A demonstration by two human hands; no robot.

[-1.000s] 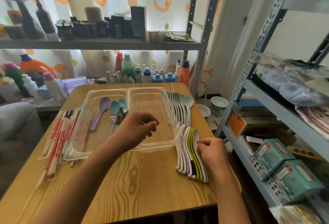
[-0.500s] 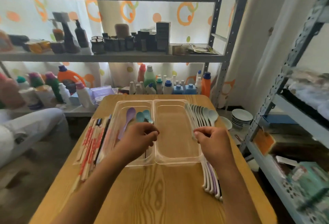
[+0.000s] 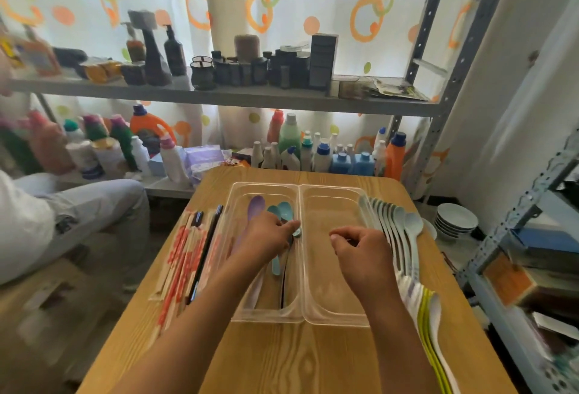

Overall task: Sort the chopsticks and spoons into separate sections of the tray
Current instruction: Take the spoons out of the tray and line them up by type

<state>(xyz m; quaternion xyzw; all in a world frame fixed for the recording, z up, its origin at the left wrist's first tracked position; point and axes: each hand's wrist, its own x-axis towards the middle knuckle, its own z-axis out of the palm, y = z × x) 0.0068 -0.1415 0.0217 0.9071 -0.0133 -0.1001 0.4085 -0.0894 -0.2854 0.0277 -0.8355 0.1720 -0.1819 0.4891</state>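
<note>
A clear two-section tray [image 3: 299,318] lies on the wooden table. Its left section holds a purple spoon [image 3: 256,207], teal spoons [image 3: 283,209] and some dark utensils; the right section is bare. My left hand [image 3: 266,237] reaches into the left section, fingertips pinched on a teal spoon [image 3: 276,265]. My right hand [image 3: 360,252] hovers over the right section, fingers curled, with nothing visible in it. Wrapped and dark chopsticks [image 3: 188,255] lie left of the tray. Pale spoons [image 3: 404,230] and white and yellow-green spoons [image 3: 429,309] line its right side.
Behind the table a metal shelf [image 3: 219,95] carries jars, with many bottles [image 3: 313,149] below. A seated person's leg [image 3: 78,205] is at the left. Stacked bowls [image 3: 456,221] sit on the floor at the right, beside another rack [image 3: 513,227] of boxes.
My right hand left the spoon row at the table's right edge and now hangs over the right section. My left hand dropped onto the spoons in the left section. The view tilted upward.
</note>
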